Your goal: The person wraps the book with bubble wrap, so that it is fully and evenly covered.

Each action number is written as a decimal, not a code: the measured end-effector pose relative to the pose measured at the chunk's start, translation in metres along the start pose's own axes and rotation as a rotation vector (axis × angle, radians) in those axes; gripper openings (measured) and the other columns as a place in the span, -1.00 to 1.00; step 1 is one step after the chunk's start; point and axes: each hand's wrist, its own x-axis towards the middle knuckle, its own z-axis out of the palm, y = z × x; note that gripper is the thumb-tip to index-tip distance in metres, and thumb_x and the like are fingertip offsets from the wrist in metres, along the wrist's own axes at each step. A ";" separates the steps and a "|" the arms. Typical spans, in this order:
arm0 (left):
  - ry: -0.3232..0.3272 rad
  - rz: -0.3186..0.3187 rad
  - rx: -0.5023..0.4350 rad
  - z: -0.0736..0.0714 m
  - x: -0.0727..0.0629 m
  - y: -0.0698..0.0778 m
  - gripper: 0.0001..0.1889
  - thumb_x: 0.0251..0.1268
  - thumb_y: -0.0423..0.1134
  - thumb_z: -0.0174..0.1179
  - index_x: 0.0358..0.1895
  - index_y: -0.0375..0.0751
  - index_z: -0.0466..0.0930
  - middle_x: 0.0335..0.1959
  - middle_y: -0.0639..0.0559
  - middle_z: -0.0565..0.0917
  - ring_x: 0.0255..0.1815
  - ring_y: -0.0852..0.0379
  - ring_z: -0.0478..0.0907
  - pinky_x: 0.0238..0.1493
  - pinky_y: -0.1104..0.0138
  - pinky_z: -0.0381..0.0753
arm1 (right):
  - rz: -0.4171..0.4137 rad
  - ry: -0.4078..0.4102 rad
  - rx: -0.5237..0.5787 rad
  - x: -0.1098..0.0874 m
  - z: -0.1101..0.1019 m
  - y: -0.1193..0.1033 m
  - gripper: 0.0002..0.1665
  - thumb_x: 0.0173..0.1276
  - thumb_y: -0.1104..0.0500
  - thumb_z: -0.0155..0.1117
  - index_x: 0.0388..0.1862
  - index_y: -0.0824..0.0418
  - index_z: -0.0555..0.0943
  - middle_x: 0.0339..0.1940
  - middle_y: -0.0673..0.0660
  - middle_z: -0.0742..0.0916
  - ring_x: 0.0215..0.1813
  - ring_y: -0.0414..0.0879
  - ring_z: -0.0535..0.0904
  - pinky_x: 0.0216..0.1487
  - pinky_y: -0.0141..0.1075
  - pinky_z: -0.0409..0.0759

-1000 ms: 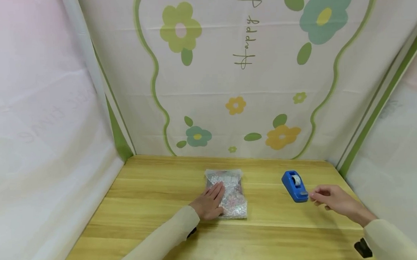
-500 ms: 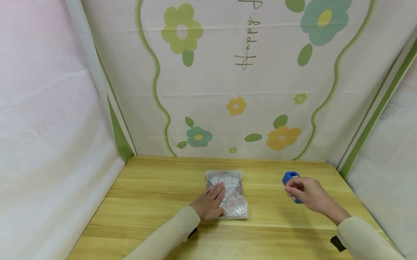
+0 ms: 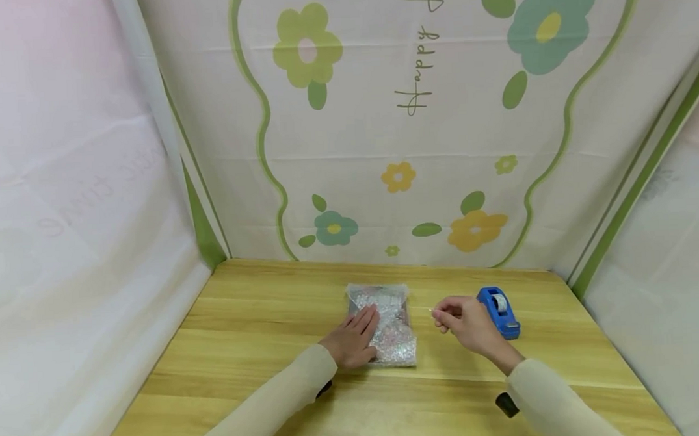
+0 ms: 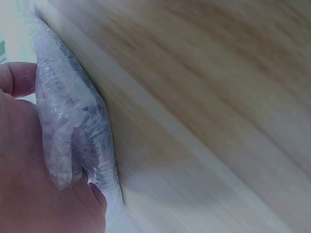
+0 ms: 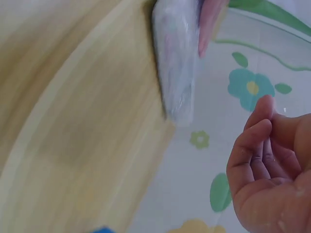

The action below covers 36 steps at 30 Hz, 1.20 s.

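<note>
A flat package in clear bubble wrap [image 3: 397, 336] lies on the table. My left hand [image 3: 349, 343] rests on its left side with fingers extended, pressing it down. In the left wrist view the folded wrap [image 4: 73, 111] bulges beside the palm. To the right of the package, my right hand [image 3: 470, 322] is raised above the table, thumb and index finger pinching a tiny clear piece of tape [image 3: 431, 311]. In the right wrist view the tape is barely visible at the fingertips. The blue tape dispenser [image 3: 502, 312] with its roll stands just behind my right hand.
The wooden table [image 3: 260, 326] reaches back to a hanging white cloth [image 3: 351, 133] printed with flowers. White cloth walls also close off the left and right sides. Bare wood lies in front of the package.
My right hand has moved left from the front end of the tape dispenser, past it, toward the package, carrying the piece of tape. My left hand has stayed on the package.
</note>
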 end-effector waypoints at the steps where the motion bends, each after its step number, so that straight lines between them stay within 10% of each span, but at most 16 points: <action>1: -0.001 -0.002 0.002 0.000 0.001 0.000 -0.22 0.68 0.07 -0.25 0.75 -0.24 -0.20 0.81 -0.11 -0.20 0.83 -0.04 -0.24 0.79 0.02 -0.07 | 0.013 -0.001 0.036 0.002 0.006 -0.002 -0.84 0.59 0.19 0.29 -0.19 0.16 0.77 -0.38 0.04 0.80 -0.32 -0.01 0.77 -0.33 -0.26 0.74; 13: 0.005 -0.022 0.042 0.002 0.005 0.000 -0.19 0.61 0.09 -0.26 0.76 -0.20 -0.18 0.81 -0.05 -0.19 0.83 0.01 -0.24 0.79 0.06 -0.05 | 0.265 -0.040 0.481 0.020 0.068 -0.026 -0.73 0.57 0.30 0.27 0.03 0.53 0.70 -0.26 0.30 0.84 -0.34 -0.20 0.75 -0.26 -0.35 0.77; 36: 0.003 -0.020 0.033 0.002 0.004 -0.001 -0.20 0.62 0.10 -0.26 0.76 -0.20 -0.16 0.81 -0.05 -0.18 0.83 0.02 -0.23 0.79 0.06 -0.04 | 0.448 -0.004 0.590 0.032 0.111 -0.019 -0.86 0.55 0.37 0.26 -0.09 0.46 0.70 -0.30 0.21 0.84 -0.41 -0.23 0.75 -0.39 -0.45 0.70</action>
